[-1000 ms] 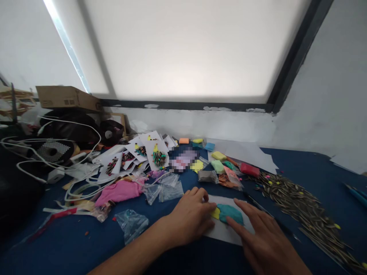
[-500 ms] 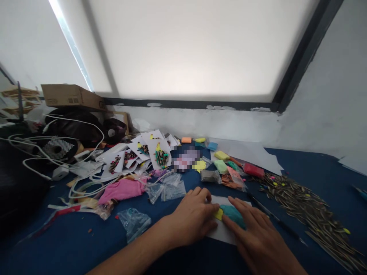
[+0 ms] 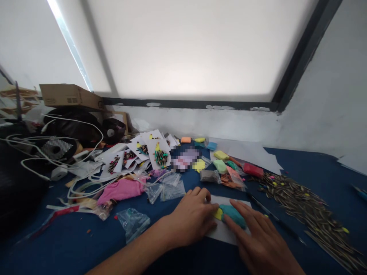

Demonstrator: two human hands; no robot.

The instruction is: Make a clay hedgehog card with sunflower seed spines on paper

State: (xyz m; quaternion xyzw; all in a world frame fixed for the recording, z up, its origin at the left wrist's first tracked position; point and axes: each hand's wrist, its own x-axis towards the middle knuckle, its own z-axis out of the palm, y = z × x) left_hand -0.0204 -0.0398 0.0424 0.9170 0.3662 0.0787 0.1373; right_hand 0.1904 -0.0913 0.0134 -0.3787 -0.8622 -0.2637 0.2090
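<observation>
A flat lump of teal modelling clay joined to a smaller piece of yellow clay lies on a white paper card. My left hand rests over the card's left side, its fingers loosely bent and a fingertip at the yellow clay. Over the right side, my right hand has its fingers stretched out and apart, touching the edge of the teal clay. Both palms face down, and parts of the card are hidden under the hands.
Sunflower seeds are heaped at the right, beside a pen. Clay packs, including a red one, lie beyond the card. Finished seed-and-clay cards pile up back left, near plastic bags, a pink cloth-like piece and white cables.
My right fingers have shifted very slightly right, showing a little more of the teal clay. The left hand stays almost still at the yellow clay.
</observation>
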